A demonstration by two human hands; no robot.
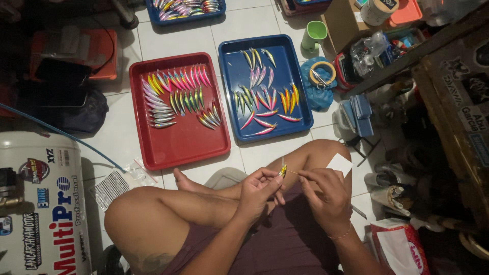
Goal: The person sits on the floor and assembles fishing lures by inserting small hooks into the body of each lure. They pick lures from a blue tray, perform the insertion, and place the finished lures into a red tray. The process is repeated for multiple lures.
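Observation:
I sit cross-legged on a tiled floor. My left hand (259,189) pinches a small yellow fishing lure (282,170) by its lower end, holding it upright above my lap. My right hand (326,191) holds a thin stick (292,172) whose tip touches the lure. In front of my knees lie a red tray (183,145) with rows of painted lures and a blue tray (232,56) with more lures in several colours.
A white compressor tank (43,203) stands at the left with a blue hose. A green cup (314,33), a tape roll (322,73) on a blue cloth, boxes and clutter crowd the right. Another blue tray (186,18) lies farther back.

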